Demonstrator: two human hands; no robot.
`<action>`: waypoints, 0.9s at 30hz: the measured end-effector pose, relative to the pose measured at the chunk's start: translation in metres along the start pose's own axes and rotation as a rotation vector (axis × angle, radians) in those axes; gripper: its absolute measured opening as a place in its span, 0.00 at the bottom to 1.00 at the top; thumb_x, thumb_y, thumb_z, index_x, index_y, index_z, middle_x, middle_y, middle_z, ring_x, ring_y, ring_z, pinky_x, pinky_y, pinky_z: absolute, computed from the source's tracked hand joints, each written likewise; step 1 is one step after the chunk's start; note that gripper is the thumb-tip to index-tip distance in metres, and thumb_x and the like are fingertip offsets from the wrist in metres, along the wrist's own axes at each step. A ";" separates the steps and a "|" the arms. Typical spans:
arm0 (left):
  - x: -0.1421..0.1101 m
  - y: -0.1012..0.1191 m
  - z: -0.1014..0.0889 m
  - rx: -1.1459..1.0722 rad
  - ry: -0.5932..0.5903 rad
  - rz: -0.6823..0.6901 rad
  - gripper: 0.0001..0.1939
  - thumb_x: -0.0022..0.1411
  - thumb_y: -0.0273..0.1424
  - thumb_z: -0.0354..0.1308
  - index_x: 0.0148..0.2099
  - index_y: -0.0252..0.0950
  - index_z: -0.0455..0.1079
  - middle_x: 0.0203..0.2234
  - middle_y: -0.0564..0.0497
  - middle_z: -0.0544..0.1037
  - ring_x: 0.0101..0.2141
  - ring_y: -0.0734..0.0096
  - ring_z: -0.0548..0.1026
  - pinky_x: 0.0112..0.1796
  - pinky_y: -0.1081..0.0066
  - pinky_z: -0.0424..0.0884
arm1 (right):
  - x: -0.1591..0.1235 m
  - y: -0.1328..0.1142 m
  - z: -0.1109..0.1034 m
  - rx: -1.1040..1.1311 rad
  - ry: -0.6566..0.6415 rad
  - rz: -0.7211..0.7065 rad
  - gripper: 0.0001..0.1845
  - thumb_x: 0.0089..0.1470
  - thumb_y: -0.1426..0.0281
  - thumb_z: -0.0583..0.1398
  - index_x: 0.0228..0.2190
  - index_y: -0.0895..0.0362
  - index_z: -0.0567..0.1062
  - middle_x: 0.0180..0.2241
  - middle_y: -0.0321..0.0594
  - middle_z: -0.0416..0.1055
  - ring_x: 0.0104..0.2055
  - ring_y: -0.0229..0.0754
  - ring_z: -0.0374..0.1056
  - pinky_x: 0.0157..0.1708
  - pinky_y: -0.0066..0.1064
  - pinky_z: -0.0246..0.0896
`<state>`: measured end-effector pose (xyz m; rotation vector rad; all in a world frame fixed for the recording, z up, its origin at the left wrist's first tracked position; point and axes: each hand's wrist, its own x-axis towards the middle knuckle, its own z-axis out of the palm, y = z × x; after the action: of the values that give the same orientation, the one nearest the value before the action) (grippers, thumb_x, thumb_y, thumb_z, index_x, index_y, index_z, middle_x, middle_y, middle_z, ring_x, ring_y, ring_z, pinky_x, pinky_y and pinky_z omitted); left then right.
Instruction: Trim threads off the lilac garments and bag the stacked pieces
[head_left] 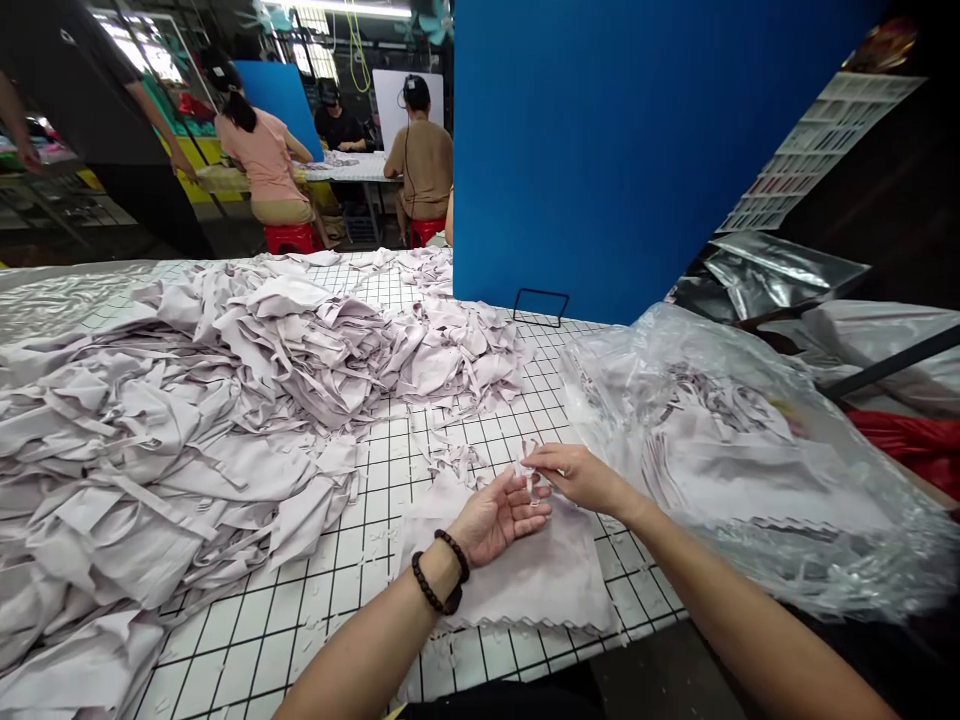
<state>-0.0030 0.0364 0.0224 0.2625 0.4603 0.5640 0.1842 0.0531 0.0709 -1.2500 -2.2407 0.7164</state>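
Note:
My left hand [504, 518] is turned palm up over a stack of pale lilac-grey cloth pieces [532, 590], its fingers apart and slightly bent. Two dark beaded bracelets [439, 572] circle that wrist. Just beside its fingertips, my right hand [576, 478] pinches a thin pale fabric strip [527, 452] between thumb and fingers. Part of the strip is hidden by the fingers. The stacked cloth lies flat, with a zigzag-cut front edge, and more narrow strips [459, 462] bunch at its far end.
A large heap of similar cloth [225, 400] covers the table's left side. To the right, a clear plastic bag [750, 460] holds more pieces. A blue panel [600, 150] stands behind, near a black wire stand [541, 307]. Small scraps dot the gridded tabletop [247, 640]. Several people are beyond.

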 end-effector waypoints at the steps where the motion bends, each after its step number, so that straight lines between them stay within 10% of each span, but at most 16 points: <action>1: 0.000 -0.001 0.000 0.057 0.020 -0.001 0.19 0.61 0.42 0.55 0.46 0.29 0.66 0.43 0.40 0.75 0.37 0.66 0.77 0.41 0.69 0.72 | -0.002 0.001 0.002 -0.026 0.006 -0.017 0.17 0.55 0.76 0.53 0.41 0.54 0.78 0.39 0.42 0.75 0.42 0.40 0.70 0.44 0.33 0.65; 8: -0.002 -0.006 0.008 0.187 0.117 0.064 0.20 0.59 0.38 0.59 0.51 0.32 0.67 0.41 0.42 0.76 0.37 0.67 0.78 0.37 0.73 0.75 | -0.014 -0.005 0.005 0.015 0.306 0.353 0.12 0.53 0.70 0.56 0.38 0.58 0.76 0.39 0.44 0.73 0.41 0.44 0.69 0.41 0.35 0.64; 17: -0.008 -0.008 0.027 0.444 0.145 0.026 0.26 0.60 0.46 0.55 0.54 0.34 0.65 0.41 0.39 0.77 0.35 0.65 0.79 0.36 0.68 0.74 | -0.028 -0.014 0.020 0.855 -0.029 0.628 0.16 0.40 0.60 0.67 0.27 0.62 0.77 0.25 0.37 0.73 0.27 0.36 0.66 0.29 0.27 0.59; 27: -0.032 -0.017 0.009 1.896 0.611 0.554 0.13 0.53 0.39 0.62 0.38 0.39 0.69 0.36 0.48 0.71 0.42 0.60 0.67 0.42 0.62 0.63 | -0.037 -0.004 0.033 0.823 0.068 0.704 0.15 0.39 0.62 0.67 0.24 0.60 0.71 0.21 0.34 0.68 0.19 0.31 0.57 0.18 0.24 0.48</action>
<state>-0.0146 0.0031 0.0350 2.1123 1.4605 0.5696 0.1784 0.0120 0.0433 -1.5243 -1.1496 1.5989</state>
